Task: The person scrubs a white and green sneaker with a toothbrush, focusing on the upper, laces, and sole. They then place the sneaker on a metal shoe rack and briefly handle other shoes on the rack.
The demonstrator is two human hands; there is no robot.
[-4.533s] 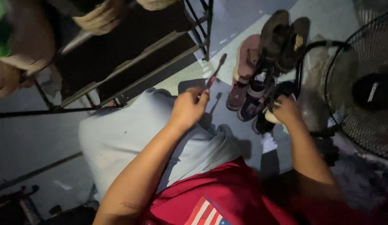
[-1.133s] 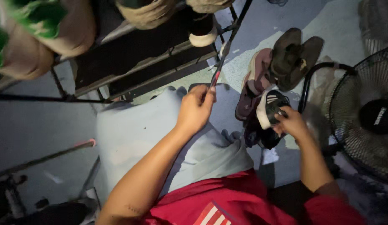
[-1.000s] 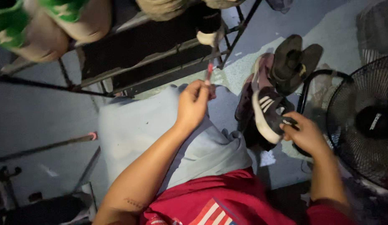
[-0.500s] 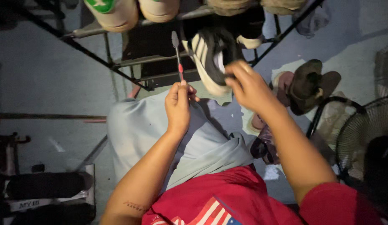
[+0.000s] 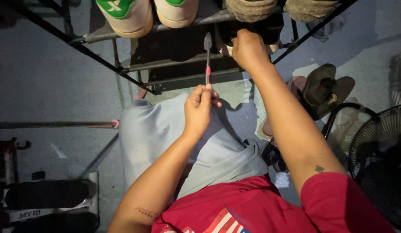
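Toothbrush upright, gripped in left hand

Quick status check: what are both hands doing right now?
Left hand grips toothbrush, bristles up. Right hand on dark shoe at rack shelf. Nothing between.

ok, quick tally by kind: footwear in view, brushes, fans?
Shoes on the rack's top rail: 4: two white-and-green, two tan
Dark shoe under the right hand: 1
Footwear on the floor: at least 3; pile partly hidden
Toothbrush in the left hand: 1
Fan: 1
Total: at least 10
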